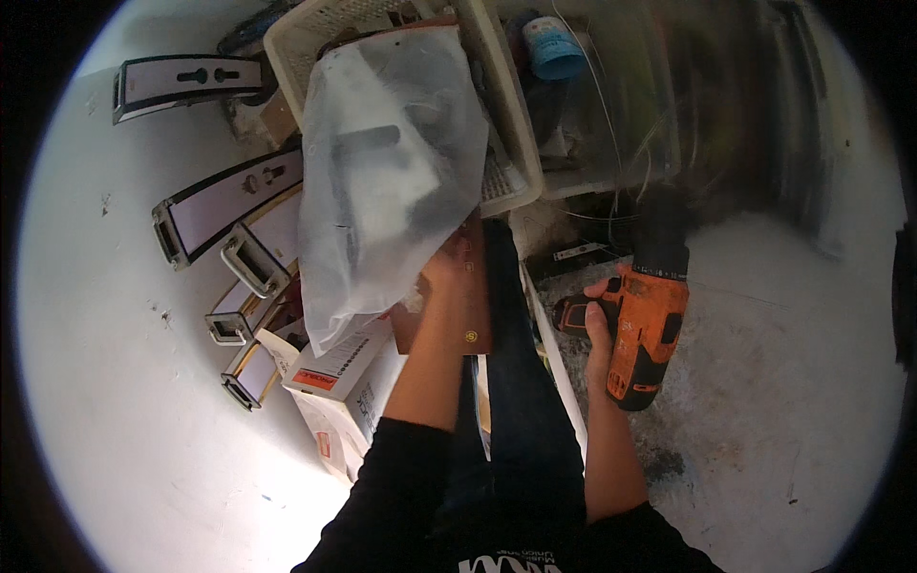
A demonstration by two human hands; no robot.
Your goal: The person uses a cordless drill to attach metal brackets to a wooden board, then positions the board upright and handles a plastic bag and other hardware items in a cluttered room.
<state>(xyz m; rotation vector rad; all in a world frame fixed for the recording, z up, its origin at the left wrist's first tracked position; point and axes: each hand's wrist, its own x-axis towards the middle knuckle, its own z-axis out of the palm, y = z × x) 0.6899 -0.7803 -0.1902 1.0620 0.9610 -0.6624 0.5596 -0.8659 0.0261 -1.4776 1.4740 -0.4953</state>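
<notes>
My right hand (599, 323) is wrapped round the grip of an orange and black cordless drill (642, 329), held over the floor on the right. The drill's front end points away from me and is blurred. My left hand (441, 274) is closed at the near right edge of a cloudy plastic bag (392, 162), its fingers mostly hidden. Inside the bag, a pale flat thing with a dark slot shows through. A flat brown box (475, 315) lies against the bag, under my left hand; I cannot tell whether my fingers also grip it.
A cream plastic basket (521, 143) stands beyond the bag, with a blue tub (554, 48) beside it. Several framed display panels with handles (253, 263) lean along the white wall at left. A white carton (334, 382) sits near my left forearm. Thin wires (611, 115) hang at the far right.
</notes>
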